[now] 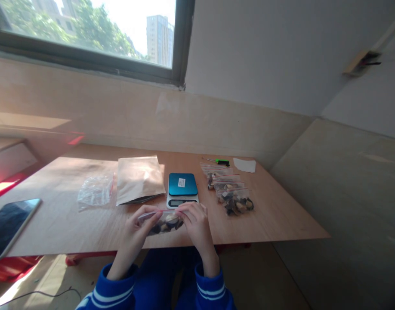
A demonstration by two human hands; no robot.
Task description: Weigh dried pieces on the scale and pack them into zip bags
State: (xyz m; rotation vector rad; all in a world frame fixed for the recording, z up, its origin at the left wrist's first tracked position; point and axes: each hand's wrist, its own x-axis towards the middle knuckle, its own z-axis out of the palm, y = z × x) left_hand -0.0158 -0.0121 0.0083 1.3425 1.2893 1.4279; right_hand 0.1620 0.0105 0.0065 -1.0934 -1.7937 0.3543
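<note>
Between my hands is a clear zip-lock bag [165, 227] with dark and pale dried pieces inside. My left hand [140, 224] pinches the left part of its top edge, thumb against fingers. At the right part of the same edge, my right hand [195, 217] also grips between thumb and fingers. The bag is near the table's front edge, just in front of a kitchen scale [182, 185] with a blue top and a white base. My fingers partly cover the scale's front.
Several filled zip-lock bags [236, 202] lie overlapping to the right. Behind them are a green-handled screwdriver [222, 162] and a piece of white paper [244, 165]. Left of the scale lie a brown paper pouch [139, 178], empty clear bags [94, 191] and a tablet [12, 226].
</note>
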